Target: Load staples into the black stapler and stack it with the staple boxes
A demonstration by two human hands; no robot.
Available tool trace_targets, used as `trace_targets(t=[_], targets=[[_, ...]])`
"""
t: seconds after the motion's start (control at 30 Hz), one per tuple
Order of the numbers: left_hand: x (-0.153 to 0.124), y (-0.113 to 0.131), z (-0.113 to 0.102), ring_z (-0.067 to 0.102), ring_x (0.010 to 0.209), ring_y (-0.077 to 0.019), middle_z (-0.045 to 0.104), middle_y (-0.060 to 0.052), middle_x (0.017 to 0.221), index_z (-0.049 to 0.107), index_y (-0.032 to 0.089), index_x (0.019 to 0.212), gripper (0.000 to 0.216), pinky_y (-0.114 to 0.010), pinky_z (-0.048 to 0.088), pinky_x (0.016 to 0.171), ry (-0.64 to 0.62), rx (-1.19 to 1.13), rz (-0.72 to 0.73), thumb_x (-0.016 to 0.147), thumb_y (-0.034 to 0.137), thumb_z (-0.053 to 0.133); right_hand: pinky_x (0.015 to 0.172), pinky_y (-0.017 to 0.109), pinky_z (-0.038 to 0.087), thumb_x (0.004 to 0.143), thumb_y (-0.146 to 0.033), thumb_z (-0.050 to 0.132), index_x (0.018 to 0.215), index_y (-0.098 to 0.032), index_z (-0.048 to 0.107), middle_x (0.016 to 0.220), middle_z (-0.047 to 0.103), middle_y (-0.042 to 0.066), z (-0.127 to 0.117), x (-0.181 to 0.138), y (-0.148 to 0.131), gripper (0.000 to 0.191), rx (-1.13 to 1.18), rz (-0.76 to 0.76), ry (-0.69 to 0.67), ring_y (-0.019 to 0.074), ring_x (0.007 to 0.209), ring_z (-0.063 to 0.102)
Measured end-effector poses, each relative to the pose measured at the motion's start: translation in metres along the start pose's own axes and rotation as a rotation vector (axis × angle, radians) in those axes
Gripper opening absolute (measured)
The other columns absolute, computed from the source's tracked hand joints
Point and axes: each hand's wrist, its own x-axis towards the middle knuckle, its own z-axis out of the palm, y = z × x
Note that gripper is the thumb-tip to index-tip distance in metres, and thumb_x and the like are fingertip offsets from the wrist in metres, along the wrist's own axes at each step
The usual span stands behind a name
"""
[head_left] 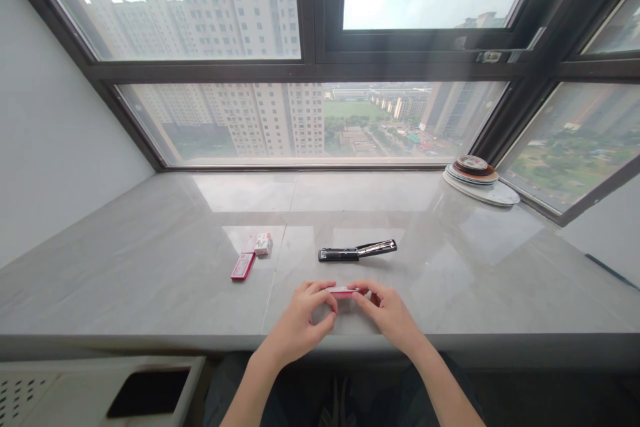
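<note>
My left hand (304,320) and my right hand (387,312) meet over the front of a grey stone sill (150,267), pinching a small pink box (343,291) between their fingertips. Just beyond them lies a black stapler (356,251), swung open flat on the sill. To the left rest a red box (243,266) and a small white-and-pink box (262,244), with another pink piece between them.
A stack of round plates (477,177) sits at the sill's far right corner by the window. A white perforated unit with a dark phone-like object (148,392) on it stands low at the left. My legs are below the sill edge.
</note>
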Motion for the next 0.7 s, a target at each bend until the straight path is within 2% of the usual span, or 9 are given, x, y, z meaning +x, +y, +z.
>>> trace_targets(t=[0.1,0.2,0.23,0.4,0.57,0.7], targets=[[0.004,-0.008,0.003,0.054,0.131,-0.0255,0.064,-0.004,0.135,0.067,0.028,0.100,0.015,-0.042,0.046,0.109,0.036,-0.044,-0.007,0.089,0.018,0.064,0.065,0.026,0.042,0.098,-0.057,0.051,0.103,-0.023,0.076,0.084,0.070,0.001,-0.001,0.008,0.004,0.043,0.010,-0.007,0.025,0.0169,0.070,0.056],[0.011,-0.016,0.009,0.062,0.114,-0.0234,0.068,-0.004,0.124,0.061,0.030,0.127,0.044,-0.040,0.050,0.102,0.093,0.010,-0.016,0.086,0.022,0.072,0.066,0.027,0.042,0.099,-0.057,0.047,0.089,-0.021,0.074,0.079,0.069,0.001,-0.001,0.018,0.006,0.047,-0.015,-0.013,0.033,0.0185,0.072,0.058],[0.014,-0.018,0.011,0.062,0.111,-0.0237,0.068,-0.004,0.121,0.060,0.031,0.131,0.049,-0.040,0.050,0.101,0.101,0.051,-0.010,0.084,0.023,0.074,0.066,0.027,0.042,0.099,-0.057,0.048,0.087,-0.020,0.074,0.078,0.069,0.002,-0.002,0.020,0.007,0.046,-0.028,-0.013,0.037,0.0187,0.072,0.059],[0.028,-0.023,0.017,0.061,0.108,-0.0247,0.067,-0.003,0.109,0.071,0.031,0.113,0.031,-0.040,0.049,0.098,0.133,0.173,-0.002,0.083,0.029,0.078,0.060,0.026,0.040,0.093,-0.055,0.057,0.092,-0.020,0.074,0.068,0.064,0.000,-0.002,0.028,0.014,0.039,-0.068,0.082,0.108,0.0167,0.062,0.055],[0.036,-0.026,0.013,0.060,0.106,-0.0240,0.066,-0.003,0.108,0.073,0.032,0.114,0.031,-0.039,0.048,0.098,0.103,0.174,0.030,0.084,0.036,0.079,0.056,0.025,0.035,0.090,-0.054,0.059,0.084,-0.018,0.072,0.066,0.064,0.000,0.001,0.031,0.021,0.040,-0.035,0.140,0.046,0.0143,0.058,0.051],[0.039,-0.029,0.006,0.060,0.104,-0.0233,0.066,-0.003,0.106,0.073,0.031,0.111,0.028,-0.037,0.050,0.095,0.079,0.122,0.037,0.085,0.036,0.078,0.054,0.024,0.032,0.088,-0.054,0.061,0.081,-0.016,0.071,0.066,0.066,0.001,-0.008,0.038,0.024,0.040,-0.033,0.176,0.029,0.0138,0.057,0.050]])
